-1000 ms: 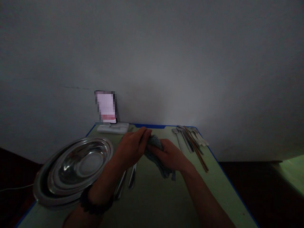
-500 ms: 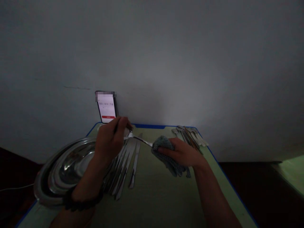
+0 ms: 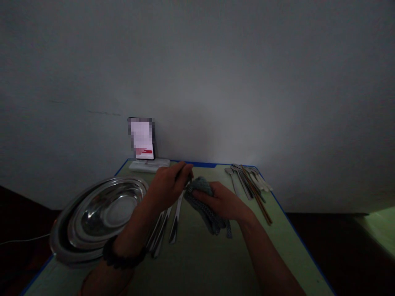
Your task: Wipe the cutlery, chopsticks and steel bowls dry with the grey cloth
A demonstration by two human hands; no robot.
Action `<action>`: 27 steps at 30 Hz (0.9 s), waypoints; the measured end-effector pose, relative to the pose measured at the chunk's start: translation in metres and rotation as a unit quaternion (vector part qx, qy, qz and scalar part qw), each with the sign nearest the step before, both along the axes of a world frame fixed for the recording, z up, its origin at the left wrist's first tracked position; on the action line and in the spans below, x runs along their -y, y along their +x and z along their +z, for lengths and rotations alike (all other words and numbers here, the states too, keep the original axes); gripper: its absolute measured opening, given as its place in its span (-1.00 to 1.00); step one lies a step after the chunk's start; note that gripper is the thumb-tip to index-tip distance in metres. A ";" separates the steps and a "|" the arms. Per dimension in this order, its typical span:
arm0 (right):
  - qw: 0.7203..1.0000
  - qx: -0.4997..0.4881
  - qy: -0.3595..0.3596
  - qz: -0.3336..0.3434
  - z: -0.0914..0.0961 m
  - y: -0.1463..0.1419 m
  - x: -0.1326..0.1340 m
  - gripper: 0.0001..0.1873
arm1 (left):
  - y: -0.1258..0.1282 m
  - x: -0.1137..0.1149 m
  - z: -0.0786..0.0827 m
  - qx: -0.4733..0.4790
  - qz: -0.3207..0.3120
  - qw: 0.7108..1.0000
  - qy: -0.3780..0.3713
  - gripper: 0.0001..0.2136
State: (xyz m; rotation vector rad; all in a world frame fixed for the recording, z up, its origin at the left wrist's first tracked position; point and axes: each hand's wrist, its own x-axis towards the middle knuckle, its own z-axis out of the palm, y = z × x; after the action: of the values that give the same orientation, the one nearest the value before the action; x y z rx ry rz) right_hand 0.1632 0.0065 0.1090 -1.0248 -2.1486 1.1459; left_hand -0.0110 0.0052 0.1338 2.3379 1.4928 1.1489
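Observation:
Above the middle of the table, my left hand (image 3: 171,183) is closed on the end of a metal piece of cutlery (image 3: 189,181). Only a short shiny bit shows between the hands, so its kind is hidden. My right hand (image 3: 220,199) grips a grey-green knitted cloth (image 3: 203,205), folded around the cutlery's other part. Below my left forearm several table knives (image 3: 160,234) lie on the table, with one knife (image 3: 174,226) a little apart to the right. A dark beaded bracelet (image 3: 121,255) circles my left wrist.
Nested steel bowls (image 3: 101,213) stand at the left. A lit phone (image 3: 143,137) leans upright behind a white stand (image 3: 148,165) by the wall. At the back right lie spoons (image 3: 230,172), white-handled cutlery (image 3: 262,183) and brown chopsticks (image 3: 261,201). The table (image 3: 234,263) has a blue edge.
My left hand has moved right, up to the cloth, so the cutlery's shaft between the hands is now mostly covered. The cloth and my right hand have shifted slightly left.

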 end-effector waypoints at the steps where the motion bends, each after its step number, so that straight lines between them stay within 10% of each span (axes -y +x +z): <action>1: 1.000 0.008 -0.013 0.016 0.001 0.005 -0.001 -0.68 | -0.004 -0.001 0.002 0.013 0.026 1.000 -0.004 -0.68; 6: 0.999 -0.026 -0.023 -0.015 0.007 0.025 -0.004 -0.68 | -0.023 -0.003 0.007 0.202 0.076 0.974 -0.070 -0.70; 12: 0.991 -0.106 -0.039 -0.065 0.006 0.012 -0.002 -0.68 | -0.011 -0.006 -0.005 0.283 -0.157 0.919 -0.227 -0.74; 22: 0.997 -0.062 -0.028 -0.043 -0.003 0.015 -0.009 -0.68 | -0.003 -0.009 -0.005 0.315 -0.036 0.931 -0.180 -0.74; 27: 0.942 -0.283 -0.093 -0.152 -0.012 0.020 -0.023 -0.64 | -0.018 -0.004 0.005 0.206 -0.051 0.961 -0.177 -0.68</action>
State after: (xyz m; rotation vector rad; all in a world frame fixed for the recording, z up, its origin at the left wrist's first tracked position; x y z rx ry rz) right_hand 0.1829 0.0294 0.0971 -0.9191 -1.4033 1.3111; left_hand -0.0290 0.0088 0.1386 1.7841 1.2857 1.1418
